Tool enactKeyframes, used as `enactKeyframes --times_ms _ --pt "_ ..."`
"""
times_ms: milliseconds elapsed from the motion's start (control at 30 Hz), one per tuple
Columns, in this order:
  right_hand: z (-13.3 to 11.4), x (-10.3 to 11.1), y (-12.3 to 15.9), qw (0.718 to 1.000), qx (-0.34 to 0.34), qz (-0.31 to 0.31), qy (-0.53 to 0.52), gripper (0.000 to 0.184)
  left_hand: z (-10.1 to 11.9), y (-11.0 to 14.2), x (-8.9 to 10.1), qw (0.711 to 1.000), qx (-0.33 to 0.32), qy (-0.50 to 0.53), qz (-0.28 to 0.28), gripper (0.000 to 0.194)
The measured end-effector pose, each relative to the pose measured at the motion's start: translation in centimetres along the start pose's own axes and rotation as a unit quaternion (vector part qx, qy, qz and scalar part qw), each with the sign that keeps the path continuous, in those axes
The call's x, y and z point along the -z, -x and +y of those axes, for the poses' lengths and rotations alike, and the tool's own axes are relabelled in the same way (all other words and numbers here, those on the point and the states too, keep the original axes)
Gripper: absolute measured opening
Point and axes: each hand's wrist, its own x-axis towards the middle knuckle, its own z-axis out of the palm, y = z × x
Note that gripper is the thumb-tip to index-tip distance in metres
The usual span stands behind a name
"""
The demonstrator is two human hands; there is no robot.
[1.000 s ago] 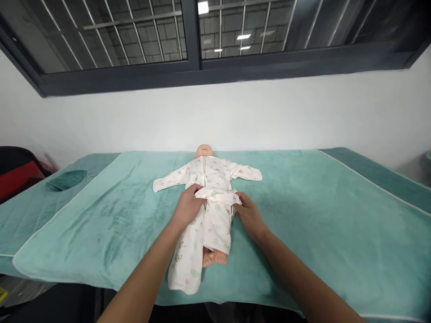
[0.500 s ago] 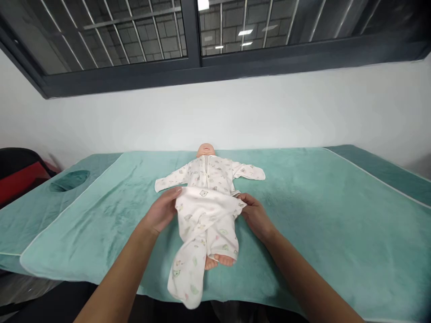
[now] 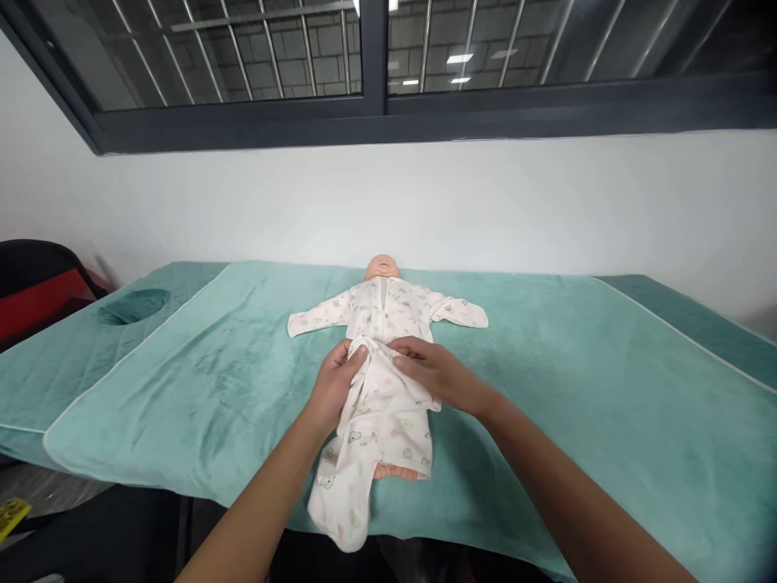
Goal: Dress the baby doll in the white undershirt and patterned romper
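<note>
A baby doll (image 3: 382, 267) lies on its back on a teal towel (image 3: 546, 380), head toward the wall. It wears a white printed top (image 3: 388, 312) with sleeves spread out. White printed trousers (image 3: 380, 421) cover its legs; bare feet show at the hem. My left hand (image 3: 333, 385) grips the trousers' waistband at the doll's left side. My right hand (image 3: 428, 368) lies over the waistband at the middle, fingers curled on the cloth. One empty trouser leg hangs over the table's front edge.
The towel covers a padded table (image 3: 680, 312) with a face hole (image 3: 133, 306) at the left. A white wall and a dark barred window (image 3: 376, 73) rise behind. A black and red chair (image 3: 36, 291) stands at the far left.
My hands had spread the waistband wide; both have now come together at the doll's waist. The trousers have moved up and bunched there. The camera has shifted a little.
</note>
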Motion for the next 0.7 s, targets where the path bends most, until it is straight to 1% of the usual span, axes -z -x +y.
enactKeyframes --times_ms 67,100,133,167,200,267,300,333,367,433,467,500,533,567,600,633,667,700 --pt "-1.5 -0.1 -1.4 0.994 -0.013 -0.092 0.058 0.038 0.7 -0.2 -0.7 1.0 -0.019 -0.007 0.002 0.033" --pt "-2.0 -0.2 -2.0 0.988 -0.013 -0.139 0.068 0.04 1.0 -0.4 -1.1 0.999 -0.03 -0.003 0.011 0.033" --pt "-2.3 -0.2 -2.7 0.982 -0.012 -0.175 0.064 0.04 1.2 -0.5 -1.4 0.999 -0.038 0.005 0.025 0.034" --pt "-2.4 -0.2 -3.2 0.98 -0.013 -0.192 0.044 0.038 1.3 -0.7 -1.7 0.998 -0.042 0.02 0.04 0.035" --pt "-2.4 -0.3 -3.7 0.982 -0.017 -0.187 0.009 0.036 1.3 -0.9 -1.9 0.997 -0.042 0.039 0.054 0.036" --pt "-1.9 -0.5 -4.3 0.984 -0.039 -0.136 -0.106 0.03 1.1 -1.0 -2.0 0.995 -0.028 0.076 0.064 0.039" --pt "-1.5 -0.8 -4.5 0.976 -0.052 -0.105 -0.184 0.029 0.9 -1.0 -1.9 0.995 -0.019 0.085 0.059 0.04" --pt "-1.0 -1.0 -4.7 0.96 -0.065 -0.078 -0.262 0.028 0.7 -1.0 -1.6 0.995 -0.012 0.085 0.044 0.04" --pt "-0.5 -1.4 -4.8 0.94 -0.075 -0.057 -0.329 0.026 0.5 -0.9 -1.2 0.997 -0.007 0.076 0.015 0.039" --pt "0.6 -2.2 -4.9 0.908 -0.09 -0.033 -0.409 0.024 0.4 -0.6 -0.3 0.996 0.015 0.038 -0.085 0.039" --pt "1.0 -2.5 -4.9 0.9 -0.094 -0.028 -0.424 0.025 0.4 -0.5 0.1 0.99 0.032 0.015 -0.135 0.042" --pt "1.4 -2.9 -4.9 0.898 -0.095 -0.024 -0.43 0.027 0.5 -0.5 0.5 0.984 0.047 -0.003 -0.169 0.046" --pt "1.7 -3.1 -4.8 0.898 -0.093 -0.019 -0.43 0.03 0.5 -0.6 0.8 0.982 0.058 -0.013 -0.179 0.05" --pt "1.9 -3.2 -4.6 0.901 -0.089 -0.015 -0.425 0.034 0.5 -0.7 0.9 0.985 0.058 -0.01 -0.163 0.051" --pt "1.9 -3.2 -4.4 0.907 -0.085 -0.021 -0.412 0.037 0.5 -0.9 1.0 0.991 0.045 0.006 -0.127 0.048" --pt "1.8 -3.1 -4.1 0.915 -0.085 -0.045 -0.391 0.041 0.3 -1.2 1.0 0.996 0.024 0.033 -0.084 0.042" --pt "1.7 -2.8 -3.9 0.925 -0.092 -0.09 -0.358 0.044 0.2 -1.4 0.9 0.997 0.004 0.063 -0.044 0.035" --pt "1.5 -2.6 -3.6 0.932 -0.104 -0.148 -0.316 0.047 0.0 -1.7 0.8 0.996 -0.011 0.09 -0.011 0.028"
